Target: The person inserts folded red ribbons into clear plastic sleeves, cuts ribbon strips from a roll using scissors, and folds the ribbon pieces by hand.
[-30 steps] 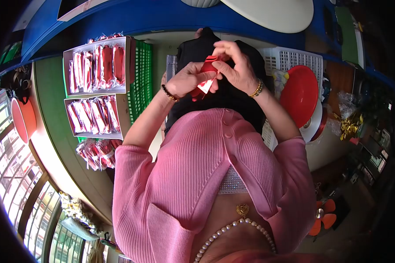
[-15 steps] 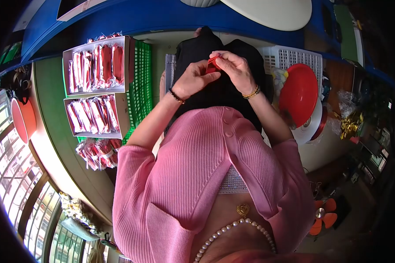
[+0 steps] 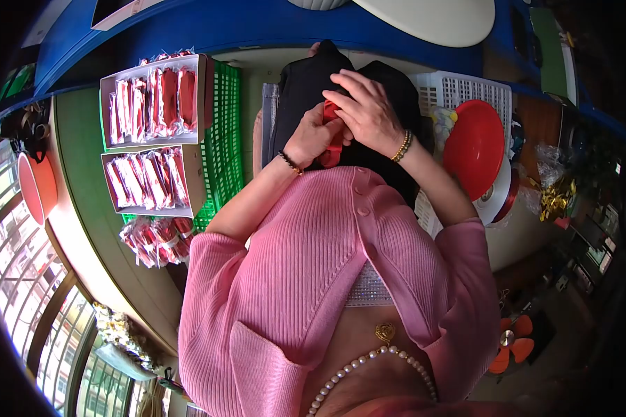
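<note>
A red ribbon [image 3: 332, 154] is folded between my hands above the dark trousers [image 3: 306, 83]. My left hand [image 3: 311, 136] is closed, its thumb and fingers pinching the ribbon. One end shows above the fingertips and a wider length hangs toward the pink cardigan. My right hand [image 3: 370, 115] lies against the ribbon from the other side. Its fingers are stretched out and apart, with the fingertips over the ribbon's upper end. The right thumb is partly hidden, so its exact contact with the ribbon is unclear.
On the left, two boxes [image 3: 200, 182] of wrapped red packets stand on a green basket [image 3: 226, 139], with more bagged packets [image 3: 156, 242] beside them. To the right are a white basket [image 3: 497, 80], a red plate-like dish [image 3: 474, 149] and a white spool [image 3: 492, 198]. A blue surface [image 3: 257, 28] runs ahead.
Both hands have come slightly closer to my body. My right fingers have spread from a pinch on the ribbon, and a longer piece of ribbon now hangs below my left hand.
</note>
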Demonstrator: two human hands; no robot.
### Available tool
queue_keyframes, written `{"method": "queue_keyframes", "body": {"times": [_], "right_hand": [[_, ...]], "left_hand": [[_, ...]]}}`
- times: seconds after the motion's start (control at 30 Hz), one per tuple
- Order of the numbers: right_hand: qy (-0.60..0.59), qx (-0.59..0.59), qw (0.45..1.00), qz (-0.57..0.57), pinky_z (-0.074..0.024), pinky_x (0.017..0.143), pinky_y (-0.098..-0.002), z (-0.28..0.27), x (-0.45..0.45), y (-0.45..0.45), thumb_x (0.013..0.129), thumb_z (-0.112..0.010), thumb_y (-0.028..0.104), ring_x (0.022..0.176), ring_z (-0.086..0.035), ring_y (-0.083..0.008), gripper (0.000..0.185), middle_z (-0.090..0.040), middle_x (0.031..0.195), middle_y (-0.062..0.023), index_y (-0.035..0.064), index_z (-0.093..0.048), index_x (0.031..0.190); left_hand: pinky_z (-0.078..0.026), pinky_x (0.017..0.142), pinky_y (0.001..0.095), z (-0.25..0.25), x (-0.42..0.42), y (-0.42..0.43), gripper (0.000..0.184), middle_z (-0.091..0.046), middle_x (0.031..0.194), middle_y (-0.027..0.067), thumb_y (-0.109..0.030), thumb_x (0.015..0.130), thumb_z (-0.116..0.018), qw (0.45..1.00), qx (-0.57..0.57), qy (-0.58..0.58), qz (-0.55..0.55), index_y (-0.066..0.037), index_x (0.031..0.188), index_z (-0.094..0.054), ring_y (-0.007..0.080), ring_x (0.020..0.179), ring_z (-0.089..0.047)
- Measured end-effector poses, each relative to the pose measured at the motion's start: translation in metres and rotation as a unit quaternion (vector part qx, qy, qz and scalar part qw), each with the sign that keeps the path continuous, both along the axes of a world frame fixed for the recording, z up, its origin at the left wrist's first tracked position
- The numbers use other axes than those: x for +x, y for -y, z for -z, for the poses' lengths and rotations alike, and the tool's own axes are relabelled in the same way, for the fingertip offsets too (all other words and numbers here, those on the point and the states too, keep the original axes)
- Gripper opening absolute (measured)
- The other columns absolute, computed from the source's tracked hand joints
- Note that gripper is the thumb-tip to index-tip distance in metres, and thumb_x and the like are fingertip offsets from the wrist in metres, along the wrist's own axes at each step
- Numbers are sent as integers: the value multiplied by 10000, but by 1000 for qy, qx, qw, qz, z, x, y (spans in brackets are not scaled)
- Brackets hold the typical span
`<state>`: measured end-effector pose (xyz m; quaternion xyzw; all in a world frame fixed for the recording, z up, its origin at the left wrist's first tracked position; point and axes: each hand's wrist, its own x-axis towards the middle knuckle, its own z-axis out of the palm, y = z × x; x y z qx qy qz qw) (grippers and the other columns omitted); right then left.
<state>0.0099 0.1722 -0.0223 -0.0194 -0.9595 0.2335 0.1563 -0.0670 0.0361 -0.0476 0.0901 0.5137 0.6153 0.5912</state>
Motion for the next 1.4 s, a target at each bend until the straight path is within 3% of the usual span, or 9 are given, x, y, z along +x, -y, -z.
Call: {"method": "queue_keyframes", "body": {"times": [0.13,0.23,0.3,0.4,0.73,0.93,1.23,1.3,1.4], "right_hand": [[26,17,998,-56,-385,890,-359,-1,-4,-11,745,-640,125,1141,-460,-228,278,-506,1188,-61,113,-613,1022],[19,-4,997,-70,-405,871,-356,-3,-5,-16,728,-658,98,1099,-497,-243,275,-520,1174,-78,110,-618,1001],[10,-31,996,-82,-411,859,-348,0,-5,-18,733,-644,99,1075,-502,-231,234,-522,1157,-67,106,-617,966],[6,-33,996,-88,-418,851,-347,0,-7,-18,745,-640,106,1048,-513,-230,217,-530,1137,-69,99,-613,961],[14,9,996,-89,-412,856,-344,-3,-8,-16,783,-618,135,1046,-513,-219,241,-532,1133,-64,125,-623,1023],[-16,5,995,-98,-419,858,-344,-4,-13,-24,741,-603,87,1017,-534,-219,212,-563,1102,-54,118,-657,943],[-23,-10,995,-102,-433,811,-341,-11,-22,-28,722,-618,56,976,-556,-236,277,-563,1120,-67,118,-644,990],[24,-5,995,-94,-395,895,-347,-7,-21,-27,740,-574,73,1055,-512,-227,290,-519,1178,-67,116,-622,1022],[42,16,992,-117,-383,906,-347,-4,-19,-26,747,-565,77,1073,-500,-224,300,-505,1193,-71,115,-616,1040]], "left_hand": [[-490,626,252,5,-1,3,126,-613,760,66,-73,872,-493,999,15,-39,16,2,963,-536,122,667,-588],[-486,624,252,1,0,4,126,-614,753,66,-82,870,-495,988,30,-150,18,9,952,-523,119,668,-586],[-480,624,247,-7,0,4,126,-604,764,59,-83,873,-486,1000,5,-23,14,10,951,-520,114,681,-575],[-472,705,244,-2,2,5,144,-602,830,42,-81,895,-467,1000,18,-12,19,-8,1002,-530,114,746,-572],[-475,705,251,0,-8,4,160,-602,837,42,-115,920,-452,996,8,-51,75,-8,1004,-535,116,756,-574],[-487,718,255,-11,-15,-2,169,-608,854,53,-111,919,-454,998,-5,10,59,10,1002,-537,126,760,-591],[-466,667,237,-3,-20,-6,165,-610,802,52,-98,911,-454,992,29,-111,56,15,981,-552,114,731,-579],[-470,658,238,-8,-24,-6,166,-613,772,54,-94,904,-457,968,28,-236,78,25,957,-561,113,709,-579],[-492,645,262,-1,-26,-7,147,-621,756,93,-36,869,-472,980,8,-177,88,55,938,-564,132,674,-594]]}}
